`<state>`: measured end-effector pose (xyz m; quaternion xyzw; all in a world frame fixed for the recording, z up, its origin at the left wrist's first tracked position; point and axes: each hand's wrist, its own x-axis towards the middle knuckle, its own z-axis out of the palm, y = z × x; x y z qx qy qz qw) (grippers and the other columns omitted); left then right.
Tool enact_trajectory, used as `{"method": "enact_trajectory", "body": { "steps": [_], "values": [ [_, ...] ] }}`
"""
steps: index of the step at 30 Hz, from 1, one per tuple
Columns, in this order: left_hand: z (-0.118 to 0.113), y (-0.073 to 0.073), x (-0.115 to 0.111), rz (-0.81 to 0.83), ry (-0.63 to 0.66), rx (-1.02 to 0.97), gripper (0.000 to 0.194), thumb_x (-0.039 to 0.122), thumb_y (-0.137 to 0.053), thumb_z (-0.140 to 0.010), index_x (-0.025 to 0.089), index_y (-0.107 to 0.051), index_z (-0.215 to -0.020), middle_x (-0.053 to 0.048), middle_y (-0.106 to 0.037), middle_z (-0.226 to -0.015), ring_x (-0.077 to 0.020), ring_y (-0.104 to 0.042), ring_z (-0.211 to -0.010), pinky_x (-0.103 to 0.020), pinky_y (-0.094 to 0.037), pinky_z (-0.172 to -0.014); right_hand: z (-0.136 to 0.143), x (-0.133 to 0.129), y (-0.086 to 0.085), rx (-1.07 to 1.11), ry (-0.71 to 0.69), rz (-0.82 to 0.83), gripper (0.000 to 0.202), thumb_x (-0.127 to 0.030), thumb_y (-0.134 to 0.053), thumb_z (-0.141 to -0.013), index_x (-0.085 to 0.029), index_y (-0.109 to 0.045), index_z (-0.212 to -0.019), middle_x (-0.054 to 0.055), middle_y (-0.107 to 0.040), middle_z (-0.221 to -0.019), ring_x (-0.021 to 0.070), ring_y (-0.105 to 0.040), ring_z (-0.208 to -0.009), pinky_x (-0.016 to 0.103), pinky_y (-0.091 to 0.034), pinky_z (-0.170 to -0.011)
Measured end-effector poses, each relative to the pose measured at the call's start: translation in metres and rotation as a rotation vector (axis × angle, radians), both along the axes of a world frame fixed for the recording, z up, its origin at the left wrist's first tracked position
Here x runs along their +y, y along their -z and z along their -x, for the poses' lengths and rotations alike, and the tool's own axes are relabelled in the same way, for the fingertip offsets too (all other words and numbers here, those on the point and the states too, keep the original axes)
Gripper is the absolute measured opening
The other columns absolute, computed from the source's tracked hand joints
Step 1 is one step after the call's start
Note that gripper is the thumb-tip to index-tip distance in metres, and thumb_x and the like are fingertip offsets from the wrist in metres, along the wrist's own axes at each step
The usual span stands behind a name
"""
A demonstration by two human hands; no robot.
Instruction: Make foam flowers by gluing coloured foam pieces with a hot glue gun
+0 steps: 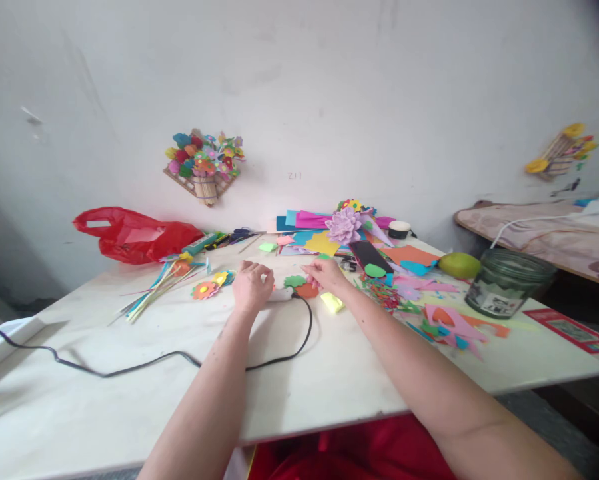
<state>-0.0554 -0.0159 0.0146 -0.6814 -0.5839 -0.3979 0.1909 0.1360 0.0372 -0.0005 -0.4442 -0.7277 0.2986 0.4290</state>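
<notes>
My left hand (252,287) is closed above the middle of the table, its fingers curled and what they hold hidden. Just right of it, and partly behind it, lies a white corded tool (282,295) with a black cord; whether my hand touches it I cannot tell. My right hand (325,273) is closed in a pinch, on something too small to make out. Between the hands lie a green scalloped foam piece (294,281) and an orange one (308,291). A yellow block (332,303) sits beneath my right wrist. Foam flowers (205,290) lie left of my left hand.
The black cord (144,364) runs left across the table. A red plastic bag (139,235) and thin sticks (152,293) are at left. Foam sheets (324,241), a phone (370,256), scraps (454,323), a green-yellow fruit (459,265) and a glass jar (508,283) spread to the right.
</notes>
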Motion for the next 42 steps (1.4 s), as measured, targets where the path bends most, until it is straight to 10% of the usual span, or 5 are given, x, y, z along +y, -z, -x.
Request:
{"method": "enact_trajectory", "body": {
  "steps": [9,15,25,38,42],
  "values": [
    [-0.002,0.000,-0.001,0.005,-0.002,-0.009,0.020,0.027,-0.044,-0.073,0.021,-0.061,-0.064,-0.004,-0.061,-0.066,-0.0205,-0.050,-0.087,-0.027,-0.037,-0.057,0.001,0.008,0.006,-0.077,0.040,-0.053,0.018,-0.017,-0.049,-0.072,-0.015,-0.061,-0.085,0.001,-0.062,-0.061,0.0088,-0.053,-0.047,0.018,-0.041,-0.044],
    [-0.005,-0.001,-0.002,0.018,-0.006,-0.009,0.021,0.027,-0.044,-0.073,0.021,-0.062,-0.064,-0.005,-0.061,-0.066,-0.0206,-0.050,-0.087,-0.026,-0.037,-0.057,0.011,-0.006,-0.002,-0.479,0.041,-0.367,0.017,-0.018,-0.053,-0.071,-0.018,-0.065,-0.083,0.005,-0.065,-0.084,0.0141,-0.057,-0.077,0.023,-0.040,-0.070],
    [-0.006,-0.001,-0.001,0.016,0.001,0.003,0.021,0.027,-0.044,-0.073,0.020,-0.061,-0.063,-0.005,-0.062,-0.067,-0.0200,-0.049,-0.085,-0.027,-0.038,-0.058,0.023,-0.020,-0.007,-1.005,0.063,-0.512,0.024,-0.032,-0.046,-0.077,-0.020,-0.063,-0.089,0.008,-0.060,-0.088,0.0194,-0.055,-0.082,0.026,-0.036,-0.064],
    [-0.008,-0.003,-0.003,0.139,-0.033,-0.126,0.024,0.035,-0.044,-0.072,0.020,-0.062,-0.067,-0.004,-0.063,-0.062,-0.0167,-0.056,-0.065,-0.025,-0.036,-0.055,0.020,-0.014,-0.005,-0.909,0.190,-0.582,0.024,-0.019,-0.037,-0.082,-0.017,-0.061,-0.085,0.008,-0.057,-0.084,0.0169,-0.052,-0.079,0.024,-0.033,-0.059],
    [-0.009,-0.004,0.000,0.335,0.183,-0.476,0.039,0.047,-0.038,-0.074,0.017,-0.062,-0.068,-0.003,-0.060,-0.051,-0.0130,-0.053,-0.049,-0.023,-0.038,-0.051,0.021,-0.018,-0.009,-0.815,0.255,-0.708,0.027,-0.019,-0.032,-0.085,-0.017,-0.059,-0.086,0.008,-0.055,-0.084,0.0161,-0.049,-0.079,0.024,-0.030,-0.058]
  ]
}}
